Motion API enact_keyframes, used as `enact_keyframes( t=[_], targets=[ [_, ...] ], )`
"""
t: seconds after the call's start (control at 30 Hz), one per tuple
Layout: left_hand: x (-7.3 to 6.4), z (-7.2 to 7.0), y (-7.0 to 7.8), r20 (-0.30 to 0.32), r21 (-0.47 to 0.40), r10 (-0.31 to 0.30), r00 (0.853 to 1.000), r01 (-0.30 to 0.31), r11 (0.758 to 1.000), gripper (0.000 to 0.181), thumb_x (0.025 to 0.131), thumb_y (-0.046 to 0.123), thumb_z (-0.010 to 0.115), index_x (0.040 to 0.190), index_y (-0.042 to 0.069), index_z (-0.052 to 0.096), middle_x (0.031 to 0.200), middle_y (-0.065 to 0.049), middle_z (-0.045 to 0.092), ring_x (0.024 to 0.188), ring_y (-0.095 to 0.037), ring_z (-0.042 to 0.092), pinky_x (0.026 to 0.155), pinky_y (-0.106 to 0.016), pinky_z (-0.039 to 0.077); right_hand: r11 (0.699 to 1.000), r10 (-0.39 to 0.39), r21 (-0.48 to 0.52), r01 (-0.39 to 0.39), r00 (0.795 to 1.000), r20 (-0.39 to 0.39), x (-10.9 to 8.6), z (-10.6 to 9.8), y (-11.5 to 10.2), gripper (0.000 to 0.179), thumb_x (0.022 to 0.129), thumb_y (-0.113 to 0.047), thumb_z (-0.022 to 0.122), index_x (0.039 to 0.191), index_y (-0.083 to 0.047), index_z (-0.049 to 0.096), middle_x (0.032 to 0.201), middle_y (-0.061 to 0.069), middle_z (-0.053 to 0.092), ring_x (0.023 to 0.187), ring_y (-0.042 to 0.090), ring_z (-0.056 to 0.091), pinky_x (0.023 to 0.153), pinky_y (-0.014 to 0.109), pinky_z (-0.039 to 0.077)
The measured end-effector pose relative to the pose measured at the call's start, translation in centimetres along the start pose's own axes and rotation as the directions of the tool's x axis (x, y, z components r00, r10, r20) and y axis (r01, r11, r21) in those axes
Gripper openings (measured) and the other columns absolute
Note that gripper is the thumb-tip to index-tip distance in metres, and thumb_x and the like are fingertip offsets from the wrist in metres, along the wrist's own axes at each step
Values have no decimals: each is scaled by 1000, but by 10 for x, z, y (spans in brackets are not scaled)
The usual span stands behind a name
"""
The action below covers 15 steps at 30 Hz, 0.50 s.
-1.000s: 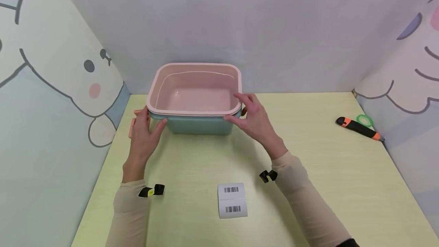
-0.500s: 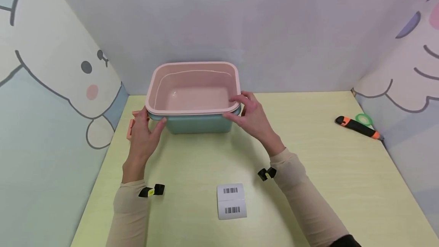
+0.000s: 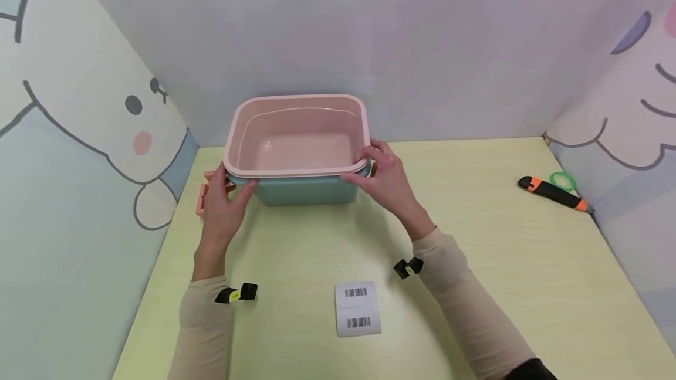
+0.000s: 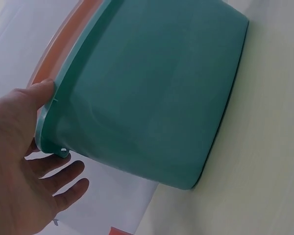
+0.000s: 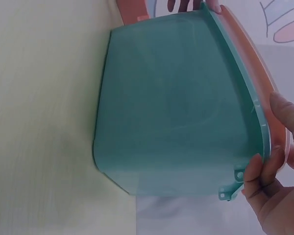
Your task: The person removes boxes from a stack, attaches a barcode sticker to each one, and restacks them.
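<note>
A pink plastic tub (image 3: 298, 172) is nested inside a blue-green tub (image 3: 308, 192), both upright at the back of the table. My left hand (image 3: 220, 210) holds the front left corner; its thumb presses the blue-green rim in the left wrist view, with the other fingers spread below the rim. At the front right corner my right hand (image 3: 389, 185) pinches the pink rim, index finger over the inside and thumb in front. Its lower fingers curl at the blue-green rim (image 5: 258, 110) in the right wrist view. Small lugs (image 5: 230, 191) stick out under that rim.
Orange plastic pieces (image 3: 200, 199) lie left of the tubs, partly behind my left hand. A white sheet with two barcodes (image 3: 358, 309) lies at the front. At the right are a black and orange box cutter (image 3: 554, 193) and a green tape roll (image 3: 563, 180).
Both hands stay at the tub corners. My right index finger has moved slightly further down at the inside of the pink rim. The tubs stand nearly as before.
</note>
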<state>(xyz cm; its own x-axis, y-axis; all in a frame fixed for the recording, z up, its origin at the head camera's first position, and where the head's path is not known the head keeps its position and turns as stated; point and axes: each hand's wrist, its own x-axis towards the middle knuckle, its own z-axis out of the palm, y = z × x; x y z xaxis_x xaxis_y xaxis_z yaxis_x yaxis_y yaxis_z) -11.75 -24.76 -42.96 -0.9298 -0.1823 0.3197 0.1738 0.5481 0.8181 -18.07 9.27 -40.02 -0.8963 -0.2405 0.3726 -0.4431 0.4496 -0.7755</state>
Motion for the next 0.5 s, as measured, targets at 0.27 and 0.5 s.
enact_keyframes(
  t=[0.27, 0.5],
  targets=[
    [1, 1, 5, 6, -133, -69, 998, 69, 989, 73, 98, 25, 77, 162, 25, 41, 153, -4, 52, 125, -23, 52, 109, -55, 43, 997, 48, 56, -45, 997, -68, -2, 4, 1, 39, 74, -26, 98, 96, -9, 71, 147, 20, 61, 69, 22, 57, 57, 26, 42],
    [4, -4, 7, 36, -118, -128, 991, 131, 984, 77, 98, 26, 77, 164, 24, 37, 157, -4, 49, 129, -24, 50, 113, -55, 42, 995, 82, 62, -78, 994, -70, -1, 4, -2, 37, 73, -26, 98, 92, -11, 71, 144, 22, 63, 51, 15, 48, 49, 26, 36]
  ],
)
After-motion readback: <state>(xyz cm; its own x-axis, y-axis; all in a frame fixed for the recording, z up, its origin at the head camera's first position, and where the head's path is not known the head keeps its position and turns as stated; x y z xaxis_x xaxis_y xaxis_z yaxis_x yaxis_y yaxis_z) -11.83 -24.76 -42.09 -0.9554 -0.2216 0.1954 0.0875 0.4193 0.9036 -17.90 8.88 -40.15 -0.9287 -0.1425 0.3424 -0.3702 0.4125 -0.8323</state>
